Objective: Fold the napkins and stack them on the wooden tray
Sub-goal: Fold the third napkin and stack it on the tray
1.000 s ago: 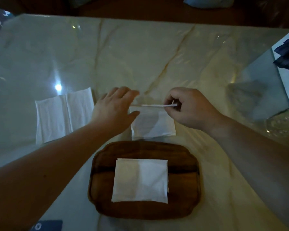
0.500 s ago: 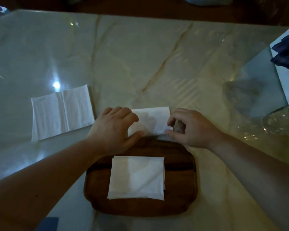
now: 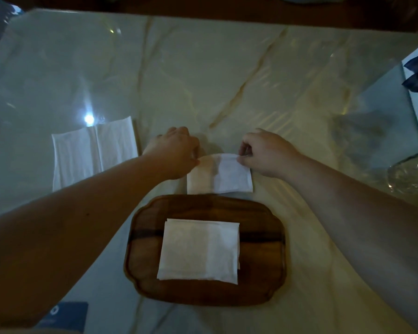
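The work surface is a glossy, pale marble-pattern table (image 3: 227, 75) with tan veins; the room is dim, and one bright lamp reflection shows at left. Three white napkins are present. One folded napkin (image 3: 199, 249) lies on the single wooden tray (image 3: 258, 268). One unfolded napkin (image 3: 92, 153) lies flat at left, well apart. The third napkin (image 3: 223, 174) lies just beyond the tray. The left hand (image 3: 173, 153) pinches its left far corner; the right hand (image 3: 266, 150) pinches its right far corner. A dark card (image 3: 65, 314) bears a white ring mark; no legible writing.
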{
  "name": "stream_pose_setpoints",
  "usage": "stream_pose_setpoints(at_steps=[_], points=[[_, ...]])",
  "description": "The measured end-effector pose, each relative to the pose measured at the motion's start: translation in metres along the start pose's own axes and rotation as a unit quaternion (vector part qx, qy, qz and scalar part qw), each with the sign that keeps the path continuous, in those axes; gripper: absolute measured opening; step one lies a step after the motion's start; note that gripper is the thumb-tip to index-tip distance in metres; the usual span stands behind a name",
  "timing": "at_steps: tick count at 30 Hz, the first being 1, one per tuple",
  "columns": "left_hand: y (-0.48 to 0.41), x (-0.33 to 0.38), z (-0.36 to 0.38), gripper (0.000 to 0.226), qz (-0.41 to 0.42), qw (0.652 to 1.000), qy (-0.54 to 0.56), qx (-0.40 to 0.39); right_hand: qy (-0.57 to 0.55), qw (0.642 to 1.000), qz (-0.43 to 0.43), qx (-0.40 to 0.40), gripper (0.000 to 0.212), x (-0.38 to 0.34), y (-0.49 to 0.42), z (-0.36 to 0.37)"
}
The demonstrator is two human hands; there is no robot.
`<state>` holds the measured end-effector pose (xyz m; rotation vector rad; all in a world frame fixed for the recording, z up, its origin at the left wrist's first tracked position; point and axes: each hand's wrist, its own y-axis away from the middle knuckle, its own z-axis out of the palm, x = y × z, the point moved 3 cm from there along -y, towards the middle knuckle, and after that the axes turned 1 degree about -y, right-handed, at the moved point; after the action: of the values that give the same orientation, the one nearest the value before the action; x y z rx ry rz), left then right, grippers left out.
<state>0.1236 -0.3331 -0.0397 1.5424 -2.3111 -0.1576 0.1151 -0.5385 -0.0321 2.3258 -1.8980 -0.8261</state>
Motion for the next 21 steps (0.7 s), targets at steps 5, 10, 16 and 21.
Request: stream_pose_setpoints(at_steps=[5,10,16,21], points=[[0.010,0.004,-0.007,0.006,0.009,0.994,0.106,0.003,-0.094,0.993,-0.013,0.066,0.008,-0.004,0.016,-0.008],[0.034,0.001,-0.021,0.011,-0.044,0.953,0.301,0.013,-0.238,0.968,-0.007,0.080,0.006,-0.013,0.042,-0.015],[0.079,-0.004,-0.029,0.022,-0.104,0.859,0.501,0.029,-0.390,0.915,0.002,0.101,0.019,-0.033,0.080,-0.009],[0.119,-0.010,-0.024,0.023,-0.147,0.824,0.545,0.039,-0.450,0.890,0.012,0.073,0.014,-0.045,0.113,0.013]])
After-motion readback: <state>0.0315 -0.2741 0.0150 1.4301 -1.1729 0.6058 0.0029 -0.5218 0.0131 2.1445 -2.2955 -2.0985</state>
